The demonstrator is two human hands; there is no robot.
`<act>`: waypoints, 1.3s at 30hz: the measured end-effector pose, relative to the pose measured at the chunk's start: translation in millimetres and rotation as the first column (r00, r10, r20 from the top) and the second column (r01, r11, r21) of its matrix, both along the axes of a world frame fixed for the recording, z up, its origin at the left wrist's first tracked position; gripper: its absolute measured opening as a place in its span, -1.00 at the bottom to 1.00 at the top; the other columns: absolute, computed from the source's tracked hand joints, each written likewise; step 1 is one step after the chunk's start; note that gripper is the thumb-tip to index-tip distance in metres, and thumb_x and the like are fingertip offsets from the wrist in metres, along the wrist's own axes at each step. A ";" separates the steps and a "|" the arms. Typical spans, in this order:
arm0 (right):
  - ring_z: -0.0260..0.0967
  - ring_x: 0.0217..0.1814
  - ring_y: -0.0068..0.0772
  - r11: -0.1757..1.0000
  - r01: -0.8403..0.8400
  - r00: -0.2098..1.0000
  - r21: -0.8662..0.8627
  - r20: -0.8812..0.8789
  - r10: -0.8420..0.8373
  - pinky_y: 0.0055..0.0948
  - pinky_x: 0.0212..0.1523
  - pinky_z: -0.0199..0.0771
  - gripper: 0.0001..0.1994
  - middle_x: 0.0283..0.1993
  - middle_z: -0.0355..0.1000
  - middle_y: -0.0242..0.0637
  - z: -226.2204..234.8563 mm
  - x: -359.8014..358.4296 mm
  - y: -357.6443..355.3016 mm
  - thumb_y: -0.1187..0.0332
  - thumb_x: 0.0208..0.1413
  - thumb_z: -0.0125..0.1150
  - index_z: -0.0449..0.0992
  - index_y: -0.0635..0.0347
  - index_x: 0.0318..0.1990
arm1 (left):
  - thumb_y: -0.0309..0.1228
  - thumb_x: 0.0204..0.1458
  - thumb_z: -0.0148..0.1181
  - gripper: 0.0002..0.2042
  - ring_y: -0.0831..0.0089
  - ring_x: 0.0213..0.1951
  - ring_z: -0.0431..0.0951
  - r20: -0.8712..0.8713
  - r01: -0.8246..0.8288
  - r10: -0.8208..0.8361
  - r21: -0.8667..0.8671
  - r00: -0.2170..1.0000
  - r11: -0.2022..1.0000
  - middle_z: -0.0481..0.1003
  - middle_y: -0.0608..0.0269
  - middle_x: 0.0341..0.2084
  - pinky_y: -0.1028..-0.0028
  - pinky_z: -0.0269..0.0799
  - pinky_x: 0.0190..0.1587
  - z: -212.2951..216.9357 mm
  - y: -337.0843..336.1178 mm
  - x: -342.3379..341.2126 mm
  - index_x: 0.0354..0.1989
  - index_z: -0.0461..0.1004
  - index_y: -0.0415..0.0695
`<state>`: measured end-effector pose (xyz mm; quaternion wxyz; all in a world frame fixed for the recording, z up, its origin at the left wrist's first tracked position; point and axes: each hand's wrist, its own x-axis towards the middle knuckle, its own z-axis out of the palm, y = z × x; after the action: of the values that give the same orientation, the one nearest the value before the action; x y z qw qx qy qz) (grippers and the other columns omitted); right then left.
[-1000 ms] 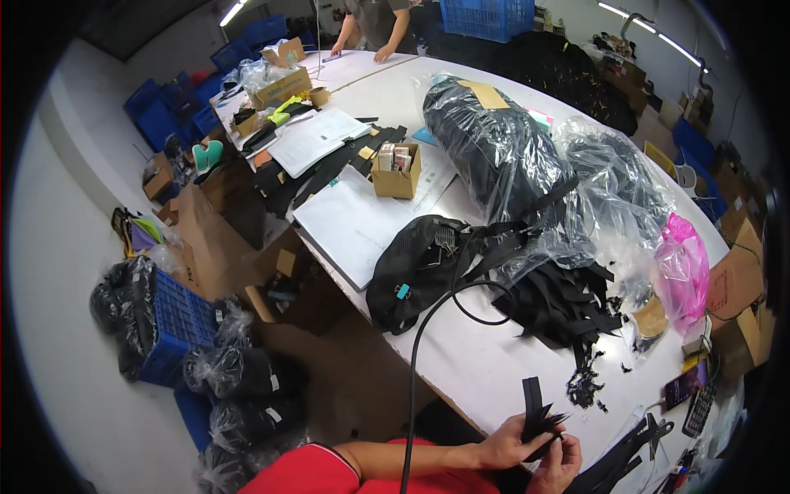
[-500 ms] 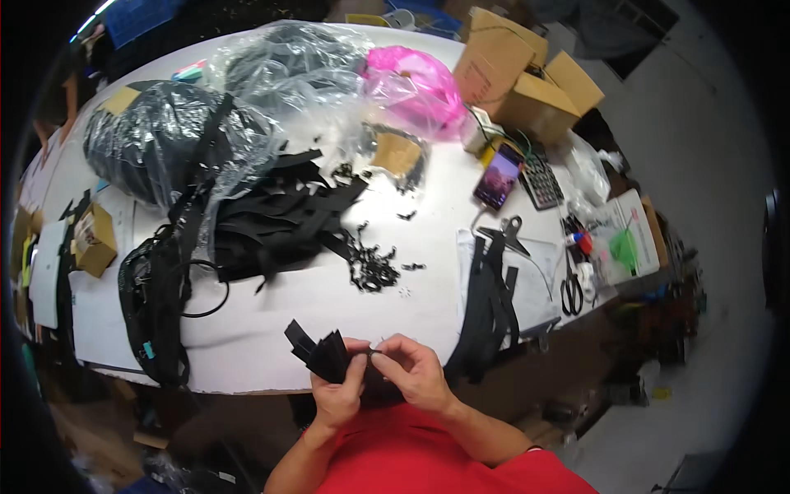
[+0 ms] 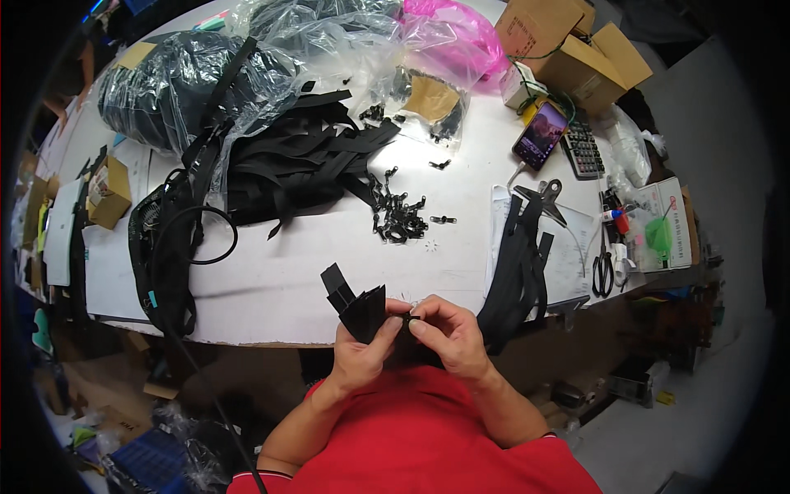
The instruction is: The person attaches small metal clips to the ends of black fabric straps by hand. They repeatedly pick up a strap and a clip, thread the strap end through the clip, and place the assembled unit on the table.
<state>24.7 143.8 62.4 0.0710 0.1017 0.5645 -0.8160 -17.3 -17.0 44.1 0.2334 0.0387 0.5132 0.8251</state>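
Between the fingers and thumb of my left hand (image 3: 360, 358) is a bundle of black webbing strips (image 3: 359, 308), its cut ends sticking up and to the left. My right hand (image 3: 457, 339) pinches a small dark piece (image 3: 406, 319) right beside my left thumb tip. The two hands almost meet just off the table's near edge; the piece is too small and covered to name. Ahead of them lies a heap of small black fittings (image 3: 401, 216). A big pile of black strips (image 3: 288, 173) spreads to the left of it, and more long strips (image 3: 518, 267) hang over the edge at right.
On the white table (image 3: 329, 247), plastic-wrapped bundles (image 3: 193, 90) and a pink bag (image 3: 461, 37) fill the back. Cardboard boxes (image 3: 588, 70), a phone (image 3: 541, 136), a calculator (image 3: 583, 148), a bulldog clip (image 3: 545, 198) and scissors (image 3: 603, 267) lie on the right. A black cable (image 3: 206, 375) runs down at left.
The whole view has shifted, with the table now higher in the picture and the hands further right. Both hands keep their holds, the fingertips still together at the small dark piece.
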 end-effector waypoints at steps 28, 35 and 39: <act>0.34 -0.44 -0.61 0.815 0.107 0.986 0.569 -0.165 -0.013 -0.59 -0.44 0.34 -0.92 -0.38 0.42 -0.33 -0.4 3.2 -5.3 0.47 0.11 0.29 0.53 0.30 -0.31 | -0.65 0.16 0.07 -0.85 0.61 -0.34 0.44 -0.473 -0.095 -0.033 -0.243 0.881 0.965 0.45 0.26 -0.33 0.61 0.36 -0.26 -8.1 -1.7 -6.1 -0.12 0.48 -0.28; 0.39 -0.43 -0.53 0.820 0.145 0.986 0.554 -0.149 -0.073 -0.51 -0.47 0.36 -0.88 -0.42 0.45 -0.32 -2.2 8.3 -11.2 0.43 0.10 0.33 0.53 0.29 -0.32 | -0.69 -0.01 0.18 -0.83 0.35 -0.32 0.53 -0.648 -0.248 -0.003 -0.296 0.762 0.922 0.50 0.13 -0.34 0.45 0.45 -0.28 -11.4 1.0 -5.4 -0.24 0.53 -0.23; 0.41 -0.39 -0.48 0.746 0.200 0.960 0.635 -0.280 -0.019 -0.51 -0.42 0.39 -0.86 -0.37 0.47 -0.33 -2.8 4.5 -1.3 0.41 0.08 0.37 0.55 0.26 -0.28 | -0.71 0.04 0.17 -0.86 0.48 -0.34 0.48 -0.445 -0.129 -0.002 -0.263 0.895 0.956 0.46 0.23 -0.38 0.54 0.40 -0.29 -24.2 -4.2 2.2 -0.26 0.48 -0.22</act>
<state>29.2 142.5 59.6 -0.0911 0.0475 0.8124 -0.5740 -15.1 -21.2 19.9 0.0870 0.1734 0.6671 0.7193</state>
